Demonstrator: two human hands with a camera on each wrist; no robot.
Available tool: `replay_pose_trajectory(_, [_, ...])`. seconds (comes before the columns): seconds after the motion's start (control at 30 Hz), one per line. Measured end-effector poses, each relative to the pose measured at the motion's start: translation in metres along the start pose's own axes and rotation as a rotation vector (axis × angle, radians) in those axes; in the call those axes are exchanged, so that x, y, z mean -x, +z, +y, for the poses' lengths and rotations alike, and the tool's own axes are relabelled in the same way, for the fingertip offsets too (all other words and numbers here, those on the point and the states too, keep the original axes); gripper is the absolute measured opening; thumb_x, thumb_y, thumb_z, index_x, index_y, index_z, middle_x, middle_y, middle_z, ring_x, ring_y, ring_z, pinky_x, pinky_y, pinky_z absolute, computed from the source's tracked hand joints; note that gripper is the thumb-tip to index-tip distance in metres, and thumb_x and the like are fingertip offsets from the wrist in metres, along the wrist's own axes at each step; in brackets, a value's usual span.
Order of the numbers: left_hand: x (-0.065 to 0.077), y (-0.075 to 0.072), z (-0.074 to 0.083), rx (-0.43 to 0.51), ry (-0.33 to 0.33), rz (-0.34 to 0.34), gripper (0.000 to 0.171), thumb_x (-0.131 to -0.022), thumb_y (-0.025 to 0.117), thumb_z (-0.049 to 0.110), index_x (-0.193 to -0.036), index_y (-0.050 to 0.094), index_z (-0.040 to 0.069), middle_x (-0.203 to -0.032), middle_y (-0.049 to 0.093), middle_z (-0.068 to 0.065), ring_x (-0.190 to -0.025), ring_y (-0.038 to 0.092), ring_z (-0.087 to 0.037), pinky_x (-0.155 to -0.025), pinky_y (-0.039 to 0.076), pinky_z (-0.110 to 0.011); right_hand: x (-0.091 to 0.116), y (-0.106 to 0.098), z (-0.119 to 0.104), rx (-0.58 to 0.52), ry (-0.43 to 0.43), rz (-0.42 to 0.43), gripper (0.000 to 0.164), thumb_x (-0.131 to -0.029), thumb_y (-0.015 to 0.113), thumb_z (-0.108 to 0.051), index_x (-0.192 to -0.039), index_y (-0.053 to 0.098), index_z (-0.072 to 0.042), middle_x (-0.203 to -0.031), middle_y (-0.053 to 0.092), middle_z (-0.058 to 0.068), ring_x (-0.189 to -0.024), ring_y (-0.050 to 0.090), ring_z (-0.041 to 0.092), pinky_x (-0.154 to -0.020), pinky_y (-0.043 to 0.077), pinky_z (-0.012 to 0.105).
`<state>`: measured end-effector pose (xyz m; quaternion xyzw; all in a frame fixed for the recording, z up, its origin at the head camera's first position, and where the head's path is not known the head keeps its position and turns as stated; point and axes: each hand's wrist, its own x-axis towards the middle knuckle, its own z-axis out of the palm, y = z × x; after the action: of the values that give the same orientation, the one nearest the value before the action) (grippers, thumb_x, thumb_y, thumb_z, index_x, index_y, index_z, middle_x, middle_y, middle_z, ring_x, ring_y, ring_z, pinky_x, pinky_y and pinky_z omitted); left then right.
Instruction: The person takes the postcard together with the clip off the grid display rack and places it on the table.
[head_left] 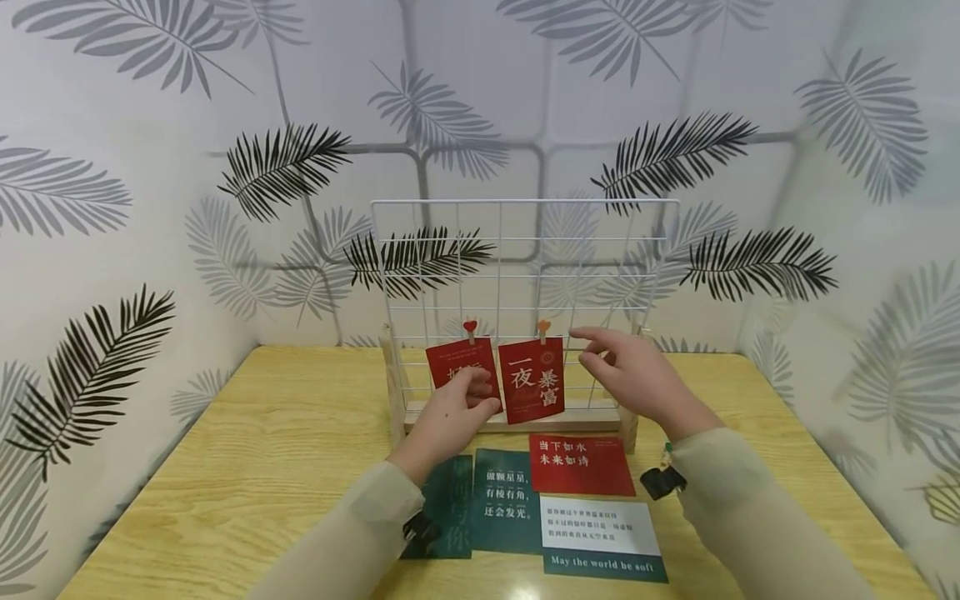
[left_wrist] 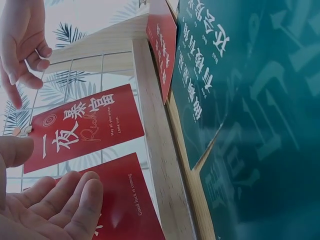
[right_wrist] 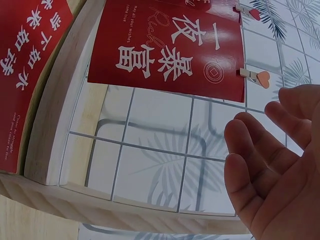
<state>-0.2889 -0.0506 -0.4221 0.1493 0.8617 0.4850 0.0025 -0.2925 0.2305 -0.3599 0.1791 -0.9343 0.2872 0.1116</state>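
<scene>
Two red cards hang side by side on a white wire grid [head_left: 517, 242]. The left red card [head_left: 447, 354] is held by a clothespin with a red heart [head_left: 470, 326], the right red card [head_left: 532, 400] by one with an orange heart [head_left: 544, 327]. My left hand [head_left: 450, 417] is in front of the left card and covers part of its lettering; its fingers are relaxed and grip nothing. Just right of the orange-heart clothespin, my right hand [head_left: 633, 375] hovers with loosely bent fingers and nothing in them, as the right wrist view also shows.
The grid stands in a wooden base [head_left: 517, 421] on a yellow wood-grain table [head_left: 300, 433]. In front lie a red card [head_left: 581, 479], a white-and-green card [head_left: 600, 533] and two dark green cards [head_left: 506, 533]. Leaf-patterned cloth [head_left: 480, 75] surrounds the table.
</scene>
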Motion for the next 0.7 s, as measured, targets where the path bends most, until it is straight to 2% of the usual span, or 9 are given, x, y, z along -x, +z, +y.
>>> replay_pose_trajectory(0.17, [-0.004, 0.003, 0.002, 0.006, 0.007, -0.008, 0.046, -0.099, 0.065, 0.028, -0.141, 0.051, 0.014, -0.127, 0.063, -0.005, -0.115, 0.063, -0.024, -0.093, 0.054, -0.044, -0.005, 0.0, -0.004, 0.013, -0.005, 0.015, 0.042, -0.103, 0.057, -0.03, -0.145, 0.056, -0.025, -0.108, 0.07, 0.002, -0.074, 0.061, 0.019, -0.06, 0.049, 0.036])
replay_pose_trajectory(0.4, [-0.01, 0.006, 0.006, 0.021, 0.0, -0.014, 0.05, -0.1, 0.064, 0.03, -0.146, 0.049, 0.014, -0.13, 0.063, -0.005, -0.118, 0.062, -0.024, -0.095, 0.053, -0.044, -0.015, 0.003, -0.013, 0.045, 0.001, 0.029, 0.043, -0.103, 0.057, -0.031, -0.146, 0.055, -0.024, -0.109, 0.071, 0.003, -0.082, 0.065, 0.018, -0.054, 0.049, 0.034])
replay_pose_trajectory(0.5, [-0.014, 0.008, 0.007, 0.015, -0.008, -0.004, 0.051, -0.1, 0.064, 0.031, -0.146, 0.049, 0.014, -0.13, 0.063, -0.004, -0.118, 0.062, -0.023, -0.095, 0.053, -0.044, -0.02, 0.005, -0.016, 0.067, 0.011, 0.039, 0.043, -0.104, 0.056, -0.032, -0.147, 0.055, -0.026, -0.106, 0.071, 0.004, -0.071, 0.063, 0.019, -0.049, 0.047, 0.034])
replay_pose_trajectory(0.63, [-0.018, 0.011, 0.008, 0.004, -0.014, 0.007, 0.051, -0.1, 0.064, 0.032, -0.146, 0.05, 0.015, -0.128, 0.063, -0.004, -0.115, 0.063, -0.022, -0.094, 0.053, -0.043, -0.026, 0.008, -0.018, 0.12, 0.025, 0.055, 0.043, -0.104, 0.056, -0.035, -0.147, 0.055, -0.028, -0.098, 0.07, 0.005, -0.051, 0.052, 0.018, -0.045, 0.044, 0.033])
replay_pose_trajectory(0.7, [-0.02, 0.012, 0.009, 0.001, -0.015, 0.009, 0.05, -0.1, 0.064, 0.032, -0.145, 0.051, 0.015, -0.127, 0.063, -0.003, -0.114, 0.063, -0.022, -0.094, 0.053, -0.043, -0.028, 0.01, -0.019, 0.152, 0.038, 0.06, 0.044, -0.104, 0.056, -0.036, -0.147, 0.055, -0.029, -0.092, 0.069, 0.004, -0.048, 0.048, 0.017, -0.044, 0.042, 0.032])
